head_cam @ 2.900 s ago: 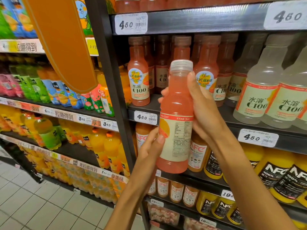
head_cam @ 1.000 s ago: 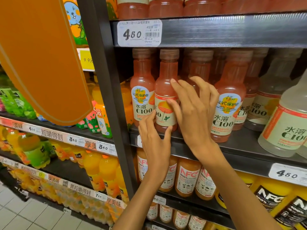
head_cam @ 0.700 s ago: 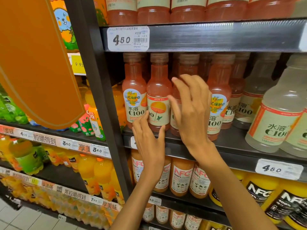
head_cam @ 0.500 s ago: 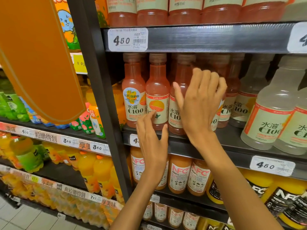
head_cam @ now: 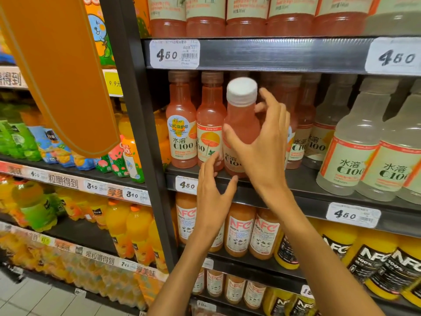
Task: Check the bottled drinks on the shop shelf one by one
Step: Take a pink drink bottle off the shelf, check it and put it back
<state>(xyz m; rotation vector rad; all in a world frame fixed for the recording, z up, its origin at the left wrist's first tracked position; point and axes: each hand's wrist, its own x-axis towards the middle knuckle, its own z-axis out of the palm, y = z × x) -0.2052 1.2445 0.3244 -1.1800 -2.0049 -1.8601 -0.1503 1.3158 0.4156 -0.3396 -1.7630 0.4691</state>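
Right hand [head_cam: 262, 151] is gripping a pink bottle [head_cam: 241, 124] tilted at the shelf [head_cam: 319, 185] edge, at 3 o'clock of two standing pink bottles [head_cam: 196, 131]. Left hand [head_cam: 211, 197], fingers spread and holding nothing, is hovering at 7 o'clock of the bottle's base.

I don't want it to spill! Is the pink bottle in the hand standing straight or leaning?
Leaning. The pink bottle tips toward the camera, its white cap forward of its neighbours, gripped by the right hand.

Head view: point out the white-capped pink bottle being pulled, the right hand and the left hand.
white-capped pink bottle [head_cam: 242, 124]: head view, on its pink shoulder.
right hand [head_cam: 265, 153]: head view, back of the hand.
left hand [head_cam: 211, 201]: head view, back of the hand.
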